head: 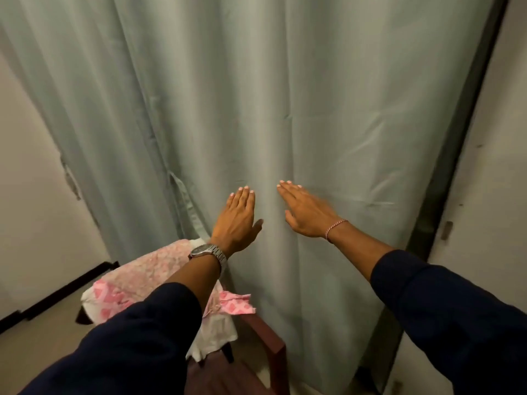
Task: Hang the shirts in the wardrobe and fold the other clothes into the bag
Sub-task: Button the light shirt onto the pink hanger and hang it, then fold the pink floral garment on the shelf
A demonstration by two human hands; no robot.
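— Curtain fills the view; pink clothes lie heaped on the chair at lower left.
— Left hand, right hand?
— Fingers straight, close together, flat against the cloth. Sweeping it aside could drag that heap off.

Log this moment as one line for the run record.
left hand open, flat at curtain | right hand open, flat at curtain | pink clothes piled on chair

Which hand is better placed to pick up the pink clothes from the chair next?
The left hand, probably. The pink clothes lie on the chair directly under the left forearm, while the right hand is further away, flat near the curtain. Both hands are open.
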